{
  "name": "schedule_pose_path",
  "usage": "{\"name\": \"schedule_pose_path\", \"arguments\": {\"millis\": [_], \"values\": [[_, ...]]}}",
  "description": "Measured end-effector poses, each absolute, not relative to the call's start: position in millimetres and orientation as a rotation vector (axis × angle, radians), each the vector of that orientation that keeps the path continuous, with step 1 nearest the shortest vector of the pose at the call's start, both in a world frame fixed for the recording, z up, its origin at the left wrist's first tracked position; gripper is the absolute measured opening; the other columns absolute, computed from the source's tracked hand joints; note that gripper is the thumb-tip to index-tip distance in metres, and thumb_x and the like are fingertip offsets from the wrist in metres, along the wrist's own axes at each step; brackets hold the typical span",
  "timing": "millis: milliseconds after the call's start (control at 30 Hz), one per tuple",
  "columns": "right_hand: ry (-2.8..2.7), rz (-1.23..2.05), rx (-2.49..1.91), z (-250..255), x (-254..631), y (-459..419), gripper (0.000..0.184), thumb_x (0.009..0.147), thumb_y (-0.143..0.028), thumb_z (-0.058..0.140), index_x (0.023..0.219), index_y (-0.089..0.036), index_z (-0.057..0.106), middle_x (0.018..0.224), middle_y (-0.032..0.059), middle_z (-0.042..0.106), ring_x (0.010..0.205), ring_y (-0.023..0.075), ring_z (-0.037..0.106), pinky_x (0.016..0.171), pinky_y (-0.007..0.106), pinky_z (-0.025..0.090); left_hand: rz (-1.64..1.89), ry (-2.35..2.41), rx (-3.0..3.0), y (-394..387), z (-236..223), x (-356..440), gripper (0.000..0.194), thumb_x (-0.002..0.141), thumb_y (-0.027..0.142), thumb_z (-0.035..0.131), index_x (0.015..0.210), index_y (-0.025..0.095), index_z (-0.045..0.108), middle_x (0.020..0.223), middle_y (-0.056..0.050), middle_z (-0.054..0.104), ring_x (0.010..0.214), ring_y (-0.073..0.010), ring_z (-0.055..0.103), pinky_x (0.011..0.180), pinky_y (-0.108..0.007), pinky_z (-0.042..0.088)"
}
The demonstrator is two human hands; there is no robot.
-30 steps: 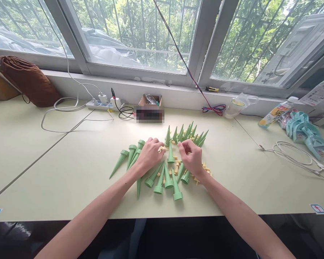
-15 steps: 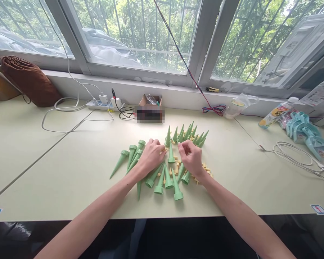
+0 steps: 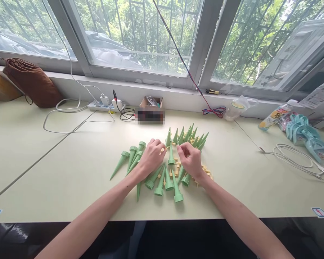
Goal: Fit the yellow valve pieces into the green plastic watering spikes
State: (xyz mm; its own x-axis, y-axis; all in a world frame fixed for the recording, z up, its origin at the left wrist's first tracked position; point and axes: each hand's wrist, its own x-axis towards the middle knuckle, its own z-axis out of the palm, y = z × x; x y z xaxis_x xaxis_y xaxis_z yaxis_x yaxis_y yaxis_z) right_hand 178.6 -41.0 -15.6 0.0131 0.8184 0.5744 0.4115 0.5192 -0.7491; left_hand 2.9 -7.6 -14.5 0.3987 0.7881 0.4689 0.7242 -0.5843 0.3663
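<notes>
My left hand (image 3: 153, 154) is closed in a pinch on a small yellow plastic fitting (image 3: 166, 147), partly hidden by the fingers. My right hand (image 3: 190, 158) has thumb and forefinger pressed together at about the same height; whatever is between them is too small to make out. Between the hands lies a green watering spike (image 3: 171, 156). Nearer me, several loose spikes (image 3: 169, 180) lie among more yellow fittings (image 3: 177, 169). Other spikes (image 3: 120, 165) are left of my left hand. Behind both hands stands a cluster of spikes (image 3: 189, 133) with yellow pieces at their bases.
A small cardboard box (image 3: 151, 102) and a power strip (image 3: 102, 105) with cables are by the window sill. To the right are a drink bottle (image 3: 277, 116), light-blue plastic items (image 3: 302, 131) and a coiled white cable (image 3: 294, 158). A brown pouch (image 3: 29, 82) lies far left.
My right hand has shifted very slightly left, closer to my left hand. The left hand keeps its pinch, and the whole view has moved a little.
</notes>
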Motion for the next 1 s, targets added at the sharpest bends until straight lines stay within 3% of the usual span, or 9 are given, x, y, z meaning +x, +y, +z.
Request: {"name": "schedule_pose_path", "arguments": {"millis": [167, 300, 667, 1000], "values": [[-1.657, 0.493, -1.075, -14.8, 179.1, -40.6, 0.02, 0.096, -0.03, 0.052, 0.08, -0.019, 0.056, 0.058, -0.0053, 0.049, 0.047, 0.009, 0.043, 0.047, 0.023, 0.036, 1.33, 1.259, 2.423, -14.1, -9.0, 8.2, 0.006, 0.091, 0.019, 0.06, 0.089, 0.016, 0.065, 0.088, -0.006, 0.063, 0.088, -0.0205, 0.056, 0.077, -0.035, 0.051], [-1.702, 0.539, -1.07, -13.9, 178.4, -40.2, 0.019, 0.097, -0.032, 0.052, 0.093, -0.018, 0.064, 0.072, -0.0001, 0.063, 0.052, 0.0103, 0.052, 0.05, 0.024, 0.043, 1.483, 1.194, 2.366, -18.0, -8.4, 11.5, 0.005, 0.09, 0.02, 0.061, 0.091, 0.017, 0.065, 0.088, -0.005, 0.062, 0.087, -0.019, 0.058, 0.077, -0.033, 0.051], [-1.761, 0.484, -0.984, -15.0, 176.2, -39.5, 0.018, 0.097, -0.027, 0.052, 0.104, -0.02, 0.068, 0.095, 0.0054, 0.072, 0.072, 0.0159, 0.065, 0.059, 0.028, 0.053, 1.495, 1.119, 2.372, -19.3, -12.1, 12.9, 0.005, 0.091, 0.021, 0.061, 0.089, 0.017, 0.065, 0.087, -0.005, 0.061, 0.084, -0.0181, 0.059, 0.073, -0.032, 0.052], [-1.816, 0.51, -0.953, -16.9, 175.8, -40.2, 0.018, 0.095, -0.024, 0.056, 0.109, -0.02, 0.066, 0.094, 0.006, 0.07, 0.065, 0.0142, 0.062, 0.056, 0.028, 0.055, 1.483, 1.13, 2.353, -20.4, -10.5, 13.2, 0.011, 0.091, 0.023, 0.061, 0.083, 0.018, 0.065, 0.081, -0.004, 0.06, 0.078, -0.0169, 0.058, 0.067, -0.03, 0.05]]}}
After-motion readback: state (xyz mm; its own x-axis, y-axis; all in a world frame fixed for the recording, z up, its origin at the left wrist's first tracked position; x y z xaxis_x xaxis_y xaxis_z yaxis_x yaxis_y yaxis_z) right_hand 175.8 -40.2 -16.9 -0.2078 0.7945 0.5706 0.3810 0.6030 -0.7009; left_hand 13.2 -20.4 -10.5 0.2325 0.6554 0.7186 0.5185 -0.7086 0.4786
